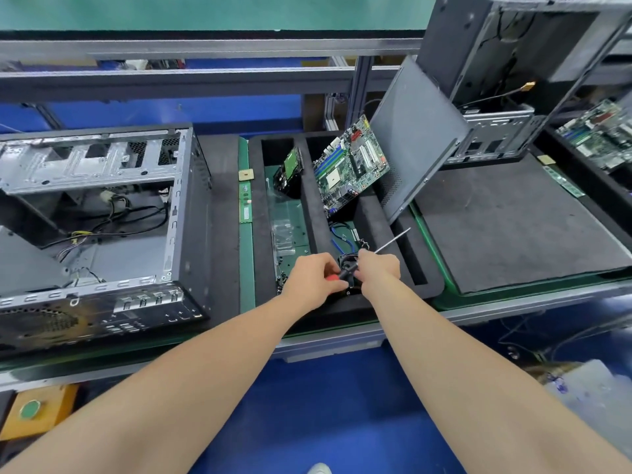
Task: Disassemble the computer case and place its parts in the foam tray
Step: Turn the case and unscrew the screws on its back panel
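The open computer case point(102, 217) lies on its side at the left, with cables loose inside. To its right the black foam tray point(260, 234) holds a motherboard point(349, 165) leaning in one slot, a hard drive point(290, 169) and blue cables point(342, 241). A grey side panel point(413, 138) leans on the tray's right side. Both my hands meet over the tray's front. My left hand point(311, 280) grips the red and black handle of a screwdriver point(393, 238), whose shaft points up to the right. My right hand point(378, 268) holds a small black fan point(347, 263), mostly hidden by my fingers.
A RAM stick point(245, 203) and a CPU point(246, 174) lie on the green strip between case and tray. A black mat point(513, 217) lies at the right, with a second upright case point(513, 63) behind it and another motherboard point(602, 138) at far right. A yellow button box point(34, 412) sits at lower left.
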